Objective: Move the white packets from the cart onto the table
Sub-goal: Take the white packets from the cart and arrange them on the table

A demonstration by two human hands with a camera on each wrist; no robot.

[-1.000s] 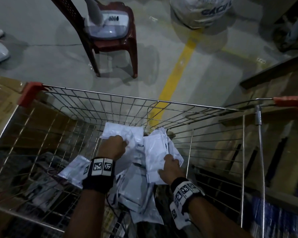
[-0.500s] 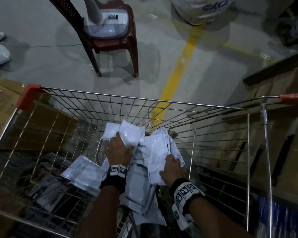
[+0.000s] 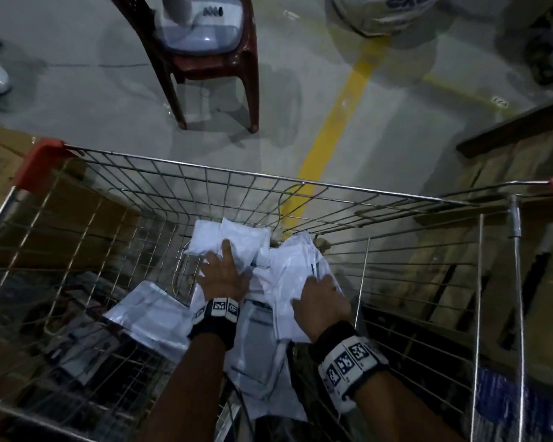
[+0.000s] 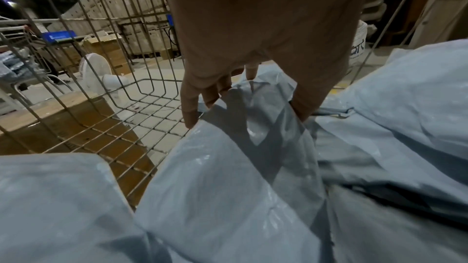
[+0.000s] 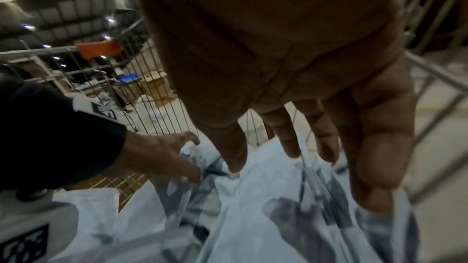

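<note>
Several white plastic packets lie heaped in the wire cart (image 3: 300, 184). My left hand (image 3: 226, 266) reaches to the far end and lies with spread, straight fingers on a puffy packet (image 3: 248, 237). In the left wrist view the left hand (image 4: 245, 107) touches that packet (image 4: 253, 147) with its fingertips (image 4: 190, 121). My right hand (image 3: 318, 290) rests on a flatter packet (image 3: 289, 266) beside it. Its fingers (image 5: 288, 143) hang straight over the crumpled plastic (image 5: 266, 197). Another packet (image 3: 147, 311) lies flat at the left, and one more (image 3: 259, 362) sits between my forearms.
The cart's wire walls enclose both hands; orange corner caps (image 3: 40, 161) mark its rim. Beyond it on the concrete floor stand a red plastic chair (image 3: 246, 74) with a white fan base (image 3: 201, 23), a yellow line (image 3: 339, 129) and a white sack (image 3: 380, 14). Cardboard (image 3: 0, 167) lies left, wooden pallets (image 3: 492, 250) right.
My left hand let go of the bunched packet it was gripping and now lies with spread fingers on it, a little farther forward. The right hand has stayed on its packet.
</note>
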